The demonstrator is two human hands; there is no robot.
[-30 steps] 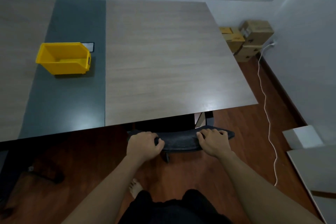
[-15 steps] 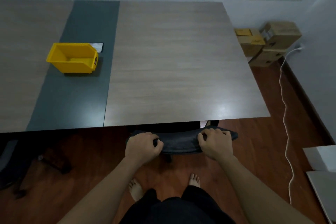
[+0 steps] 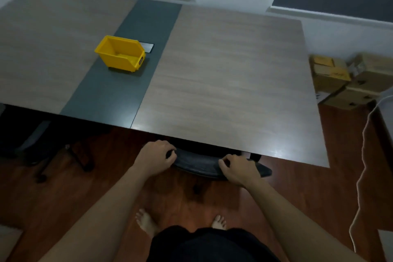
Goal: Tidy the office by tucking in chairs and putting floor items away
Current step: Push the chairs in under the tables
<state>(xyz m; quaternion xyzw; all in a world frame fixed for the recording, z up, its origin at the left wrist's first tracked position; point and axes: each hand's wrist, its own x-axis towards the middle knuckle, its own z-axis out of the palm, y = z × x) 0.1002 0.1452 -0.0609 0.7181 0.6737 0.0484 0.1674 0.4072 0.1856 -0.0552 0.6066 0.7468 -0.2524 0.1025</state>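
The black top edge of a chair back (image 3: pixel 200 164) shows just below the near edge of the wooden table (image 3: pixel 229 91). The seat is hidden under the tabletop. My left hand (image 3: pixel 156 158) grips the left end of the chair back, fingers curled over it. My right hand (image 3: pixel 239 168) grips its right part. A yellow plastic bin (image 3: pixel 121 55) stands on the table's dark centre strip, far left of my hands.
Another dark chair (image 3: pixel 36 140) stands under the table at the left. Cardboard boxes (image 3: pixel 348 78) are stacked on the floor by the right wall. A white cable (image 3: pixel 364 166) trails down the right side. My bare feet (image 3: pixel 146 222) stand on the wooden floor.
The view has swung to the left and tilted, so the table now runs diagonally. The chair back sits closer under the table edge. Both hands keep their grip.
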